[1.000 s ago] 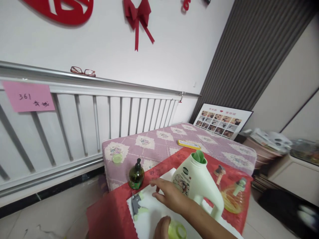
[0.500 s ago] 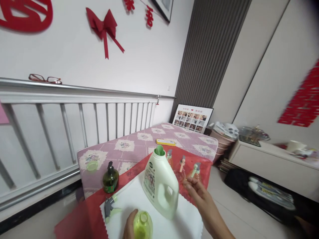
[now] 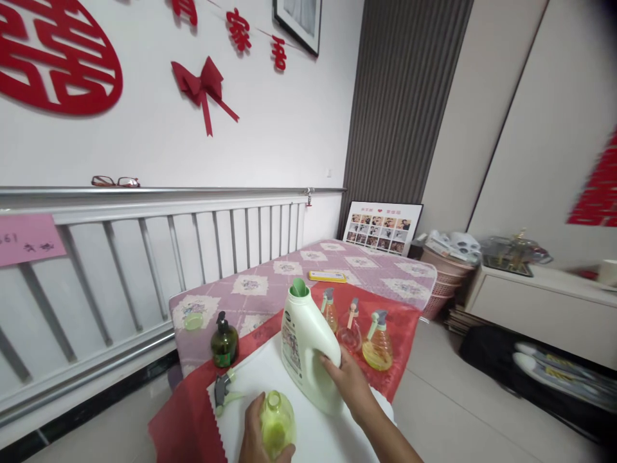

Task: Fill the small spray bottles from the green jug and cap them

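Note:
My left hand [image 3: 254, 432] is wrapped round a yellow-green spray bottle [image 3: 278, 424] with its neck uncovered and liquid inside. My right hand [image 3: 343, 373] has its fingers through the handle of a large pale green detergent jug [image 3: 299, 350]. The jug stands upright on a white cloth [image 3: 250, 386], its green spout showing at the open mouth. A grey and green spray head [image 3: 223, 390] lies on the cloth's left side. Beyond the jug are several spray bottles with heads on, among them a yellow one [image 3: 378, 347] and a pink one [image 3: 351, 335].
A dark green pump bottle [image 3: 224, 344] stands at the left on the red cloth. A pale green cap [image 3: 193, 321] and a yellow-edged case [image 3: 328, 276] lie on the flowered tablecloth [image 3: 255, 283]. A railed radiator [image 3: 231, 241] runs behind the table.
My right hand has moved left from beside the spray bottles onto the jug's handle and closed on it. My left hand stays on the yellow-green bottle. The camera view has shifted.

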A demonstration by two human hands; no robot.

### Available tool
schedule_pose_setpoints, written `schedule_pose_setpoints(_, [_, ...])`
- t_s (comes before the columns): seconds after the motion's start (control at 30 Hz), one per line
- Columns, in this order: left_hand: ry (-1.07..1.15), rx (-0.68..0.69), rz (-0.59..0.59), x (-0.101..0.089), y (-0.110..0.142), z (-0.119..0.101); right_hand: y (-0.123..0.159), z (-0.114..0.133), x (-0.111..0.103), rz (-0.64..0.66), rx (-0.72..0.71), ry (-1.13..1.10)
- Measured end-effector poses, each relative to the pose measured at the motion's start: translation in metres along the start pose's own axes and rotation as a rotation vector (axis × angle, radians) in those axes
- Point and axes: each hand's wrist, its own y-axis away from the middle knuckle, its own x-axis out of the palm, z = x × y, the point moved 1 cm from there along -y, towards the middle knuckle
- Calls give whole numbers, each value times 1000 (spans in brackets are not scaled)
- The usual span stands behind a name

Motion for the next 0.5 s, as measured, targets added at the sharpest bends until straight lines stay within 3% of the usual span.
schedule_pose_setpoints(0.17, [11,-44,-49,-2,0,4,2,27,-28,110,32,26])
schedule_pose_setpoints(0.37, [1,-61,-109,-7,0,-9,2,72,-66,210,112,204])
schedule_pose_setpoints(0.5, [35,-36,-79,-10,1,-14,6,95,-77,390,128,257])
